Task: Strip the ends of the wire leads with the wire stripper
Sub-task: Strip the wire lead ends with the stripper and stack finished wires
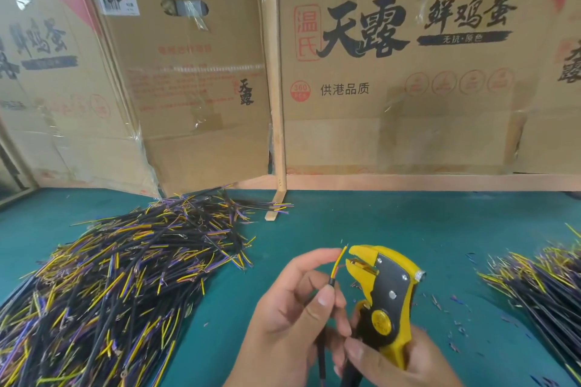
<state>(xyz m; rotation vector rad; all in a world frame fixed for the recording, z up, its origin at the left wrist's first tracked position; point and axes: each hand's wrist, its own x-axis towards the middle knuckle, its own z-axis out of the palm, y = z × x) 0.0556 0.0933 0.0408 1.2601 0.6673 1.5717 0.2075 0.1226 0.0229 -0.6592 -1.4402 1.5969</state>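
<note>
My left hand (292, 308) pinches a black-sheathed wire lead (330, 280) between thumb and fingers. Its yellow inner wire (340, 258) sticks up with a short bare tip, just left of the stripper's jaws. My right hand (390, 358) grips the handles of a yellow and black wire stripper (385, 289), held upright with its jaws (356, 262) pointing left. A second thin strand of the lead reaches into the jaws. The lead's black tail (321, 361) hangs down below my left hand.
A big heap of black leads with yellow and purple ends (119, 267) covers the green mat (408, 223) on the left. A smaller pile (540, 280) lies at the right edge. Insulation scraps (452, 302) dot the mat. Cardboard box walls (408, 72) and a wooden post (276, 104) stand behind.
</note>
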